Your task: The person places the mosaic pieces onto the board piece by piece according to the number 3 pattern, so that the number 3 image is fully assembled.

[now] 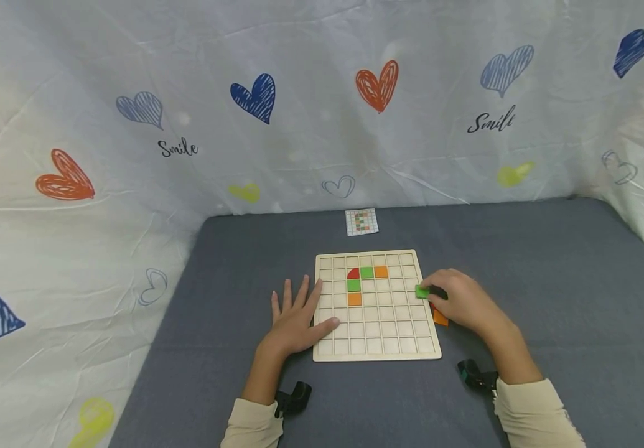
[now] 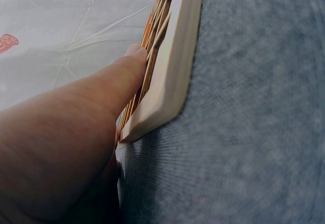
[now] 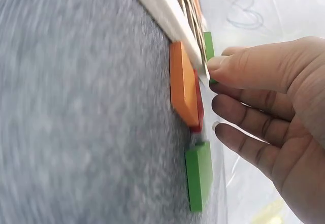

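A wooden grid board point(image 1: 378, 358) lies flat, with a red rounded piece point(image 1: 353, 273), a green tile point(image 1: 367, 272) and an orange tile point(image 1: 381, 271) in a row. Below the red piece come another green tile point(image 1: 353, 285) and another orange tile point(image 1: 354, 299). My left hand point(image 1: 290, 326) rests with spread fingers at the board's left edge, its thumb point(image 2: 134, 56) over the rim. Between thumb and fingertips, my right hand point(image 1: 462, 298) pinches a green square tile point(image 1: 422, 292) at the board's right edge.
Beside the board's right edge, under my right hand, lie an orange piece point(image 3: 183, 84), a red piece point(image 3: 199, 104) and a green piece point(image 3: 199, 176). Behind the board is a small printed pattern card point(image 1: 362, 222). A heart-printed white sheet point(image 1: 310, 143) hangs behind the grey-covered table point(image 1: 579, 280).
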{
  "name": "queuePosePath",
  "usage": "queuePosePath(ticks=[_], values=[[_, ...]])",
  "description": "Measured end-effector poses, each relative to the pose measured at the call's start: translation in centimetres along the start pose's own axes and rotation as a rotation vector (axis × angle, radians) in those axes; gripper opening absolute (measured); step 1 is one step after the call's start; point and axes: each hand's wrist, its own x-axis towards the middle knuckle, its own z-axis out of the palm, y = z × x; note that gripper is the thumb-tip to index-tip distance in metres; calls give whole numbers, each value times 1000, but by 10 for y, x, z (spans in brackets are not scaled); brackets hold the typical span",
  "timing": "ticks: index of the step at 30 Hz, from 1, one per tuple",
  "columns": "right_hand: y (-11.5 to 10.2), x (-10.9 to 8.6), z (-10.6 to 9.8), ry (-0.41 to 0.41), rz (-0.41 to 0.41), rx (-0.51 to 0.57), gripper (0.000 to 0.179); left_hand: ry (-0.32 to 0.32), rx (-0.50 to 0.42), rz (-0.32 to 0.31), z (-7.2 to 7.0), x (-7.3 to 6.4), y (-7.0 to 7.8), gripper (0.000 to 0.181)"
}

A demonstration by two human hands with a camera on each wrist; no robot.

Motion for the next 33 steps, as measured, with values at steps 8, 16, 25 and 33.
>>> queuePosePath(ticks=[8,16,25,33], values=[[-8,6,6,-17,-14,22,19,4,5,-2,2,0,-2,92],[-16,11,13,-13,-45,45,19,-7,14,-28,6,2,-5,92],[-29,19,21,-2,-94,63,19,5,3,4,4,2,-3,92],[-39,26,25,-20,-140,75,20,5,42,-7,8,4,-7,93]])
